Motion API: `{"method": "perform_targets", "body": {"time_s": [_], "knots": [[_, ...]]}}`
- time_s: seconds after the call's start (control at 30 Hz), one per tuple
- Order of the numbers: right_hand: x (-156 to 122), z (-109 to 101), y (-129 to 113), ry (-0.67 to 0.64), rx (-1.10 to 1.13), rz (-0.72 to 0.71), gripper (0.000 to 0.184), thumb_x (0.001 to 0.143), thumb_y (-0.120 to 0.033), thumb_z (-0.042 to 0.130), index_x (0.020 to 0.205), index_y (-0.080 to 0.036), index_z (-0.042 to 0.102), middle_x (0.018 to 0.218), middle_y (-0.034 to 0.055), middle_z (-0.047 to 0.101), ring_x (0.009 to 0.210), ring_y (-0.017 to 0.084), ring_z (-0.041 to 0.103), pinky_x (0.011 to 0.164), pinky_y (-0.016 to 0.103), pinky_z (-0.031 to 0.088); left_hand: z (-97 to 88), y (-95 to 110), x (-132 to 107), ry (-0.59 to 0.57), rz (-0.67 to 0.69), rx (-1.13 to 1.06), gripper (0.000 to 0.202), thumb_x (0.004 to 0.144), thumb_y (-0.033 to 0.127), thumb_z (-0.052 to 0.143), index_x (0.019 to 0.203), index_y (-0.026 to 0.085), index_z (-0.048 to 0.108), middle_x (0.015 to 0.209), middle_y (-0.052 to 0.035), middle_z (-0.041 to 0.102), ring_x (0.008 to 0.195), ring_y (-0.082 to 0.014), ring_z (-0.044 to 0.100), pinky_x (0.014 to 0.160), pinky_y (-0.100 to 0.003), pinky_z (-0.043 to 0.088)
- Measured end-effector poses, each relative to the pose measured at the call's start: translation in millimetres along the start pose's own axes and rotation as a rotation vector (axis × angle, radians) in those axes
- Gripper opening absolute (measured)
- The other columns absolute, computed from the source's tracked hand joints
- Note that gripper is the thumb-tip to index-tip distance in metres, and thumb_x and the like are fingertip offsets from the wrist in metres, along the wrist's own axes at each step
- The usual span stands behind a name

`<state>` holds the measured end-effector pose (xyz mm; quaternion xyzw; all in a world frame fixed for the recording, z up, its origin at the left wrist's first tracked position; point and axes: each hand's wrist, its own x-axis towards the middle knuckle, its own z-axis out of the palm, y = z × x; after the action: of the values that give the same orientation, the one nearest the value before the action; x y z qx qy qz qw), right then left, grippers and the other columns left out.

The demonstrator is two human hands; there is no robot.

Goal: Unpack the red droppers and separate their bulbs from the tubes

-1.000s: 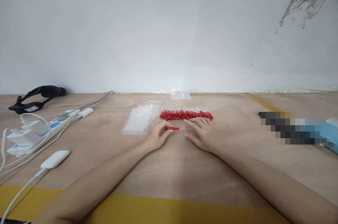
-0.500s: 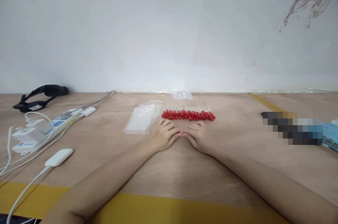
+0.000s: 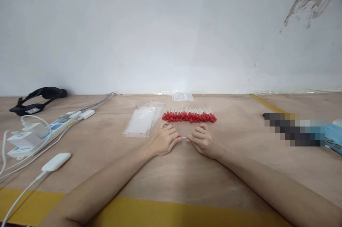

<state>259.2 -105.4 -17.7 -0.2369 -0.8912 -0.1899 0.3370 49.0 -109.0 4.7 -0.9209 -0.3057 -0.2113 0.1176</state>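
Low over the table, my left hand [image 3: 166,138] and my right hand [image 3: 204,141] face each other with fingers closed in a pinch. A clear plastic bag [image 3: 184,137] is stretched between their fingertips; only a narrow shiny strip shows, with a hint of red at its ends. Just beyond the hands lies a row of white sticks with red tips [image 3: 189,116], the red ends toward me. Flat clear zip bags [image 3: 140,120] are piled to the left of the row, close to my left hand.
Another clear bag [image 3: 183,97] lies by the wall. At left are a power strip [image 3: 53,127] with chargers and cables, a white device [image 3: 56,162] on a cord, and a black strap [image 3: 40,99]. A blue package [image 3: 333,136] and a blurred dark object [image 3: 291,130] lie at right.
My hands have drawn slightly apart, and more of the clear strip shows between them. My right fingers are more curled. The whole view has shifted a little.
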Motion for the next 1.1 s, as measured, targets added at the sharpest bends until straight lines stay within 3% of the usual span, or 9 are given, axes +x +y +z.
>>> {"method": "perform_targets", "body": {"time_s": [0.27, 0.33, 0.43, 0.53, 0.63, 0.8, 0.97, 1.1], "knots": [[-8.2, -0.9, 3.9, 0.086, -0.001, -0.066, 0.018, 0.084, -0.014, 0.042, 0.090, -0.016, 0.059, 0.058, -0.0002, 0.049, 0.063, 0.012, 0.039, 0.071, 0.030, 0.030, -0.5, -2.0, -7.8, 0.014, -0.022, 0.020, 0.027, 0.089, 0.030, 0.034, 0.076, 0.017, 0.054, 0.072, -0.0034, 0.054, 0.076, -0.0172, 0.046, 0.080, -0.035, 0.031], [-11.1, -0.6, 9.2, 0.131, 0.013, -0.020, 0.017, 0.083, -0.014, 0.045, 0.091, -0.017, 0.060, 0.059, 0.0000, 0.051, 0.064, 0.012, 0.041, 0.072, 0.030, 0.031, -0.6, -9.9, -14.3, 0.041, -0.146, 0.015, 0.029, 0.089, 0.030, 0.032, 0.076, 0.017, 0.054, 0.073, -0.0038, 0.053, 0.075, -0.0176, 0.046, 0.076, -0.034, 0.034], [-13.1, 2.3, 15.9, 0.187, 0.016, 0.169, 0.016, 0.081, -0.017, 0.049, 0.091, -0.018, 0.061, 0.065, 0.0013, 0.056, 0.065, 0.012, 0.045, 0.071, 0.029, 0.031, -2.4, -24.6, -21.9, 0.130, -0.438, -0.072, 0.031, 0.090, 0.029, 0.027, 0.085, 0.016, 0.055, 0.077, -0.0042, 0.050, 0.074, -0.0169, 0.048, 0.071, -0.031, 0.038], [-8.0, 7.7, 13.7, 0.119, 0.046, 0.337, 0.022, 0.083, -0.019, 0.043, 0.097, -0.019, 0.060, 0.072, 0.0038, 0.059, 0.069, 0.013, 0.050, 0.069, 0.029, 0.030, -2.5, -34.9, -21.3, 0.166, -0.603, -0.180, 0.028, 0.089, 0.023, 0.030, 0.101, 0.017, 0.054, 0.083, -0.0046, 0.048, 0.079, -0.0161, 0.051, 0.076, -0.030, 0.042], [3.4, 12.0, 4.6, 0.010, 0.121, 0.435, 0.024, 0.082, -0.017, 0.040, 0.099, -0.019, 0.057, 0.078, 0.0042, 0.061, 0.074, 0.015, 0.053, 0.070, 0.029, 0.030, 2.2, -39.9, -13.9, 0.169, -0.630, -0.216, 0.029, 0.083, 0.014, 0.035, 0.108, 0.016, 0.050, 0.086, -0.0049, 0.049, 0.082, -0.0162, 0.053, 0.078, -0.030, 0.042], [20.9, 19.9, -8.4, -0.135, 0.180, 0.505, 0.020, 0.079, -0.011, 0.039, 0.086, -0.019, 0.056, 0.086, 0.0039, 0.060, 0.081, 0.015, 0.052, 0.071, 0.029, 0.029, 15.3, -46.2, -2.2, 0.217, -0.647, -0.192, 0.023, 0.072, 0.010, 0.045, 0.092, 0.019, 0.050, 0.085, -0.0027, 0.057, 0.079, -0.0169, 0.054, 0.072, -0.029, 0.043], [30.8, 26.1, -18.4, -0.214, 0.205, 0.532, 0.014, 0.080, -0.020, 0.043, 0.086, -0.019, 0.055, 0.084, 0.0040, 0.057, 0.081, 0.016, 0.050, 0.072, 0.030, 0.027, 21.8, -46.0, -1.1, 0.179, -0.666, -0.177, 0.005, 0.074, 0.019, 0.050, 0.078, 0.018, 0.053, 0.078, -0.0026, 0.060, 0.070, -0.0163, 0.056, 0.067, -0.028, 0.043], [37.7, 21.1, -25.4, -0.278, 0.235, 0.521, 0.018, 0.078, -0.034, 0.050, 0.085, -0.019, 0.054, 0.083, 0.0036, 0.057, 0.083, 0.017, 0.050, 0.073, 0.031, 0.026, 18.1, -42.5, -1.3, 0.159, -0.658, -0.242, 0.018, 0.079, 0.035, 0.048, 0.079, 0.018, 0.056, 0.079, -0.0033, 0.060, 0.067, -0.0151, 0.056, 0.064, -0.028, 0.044]]}}
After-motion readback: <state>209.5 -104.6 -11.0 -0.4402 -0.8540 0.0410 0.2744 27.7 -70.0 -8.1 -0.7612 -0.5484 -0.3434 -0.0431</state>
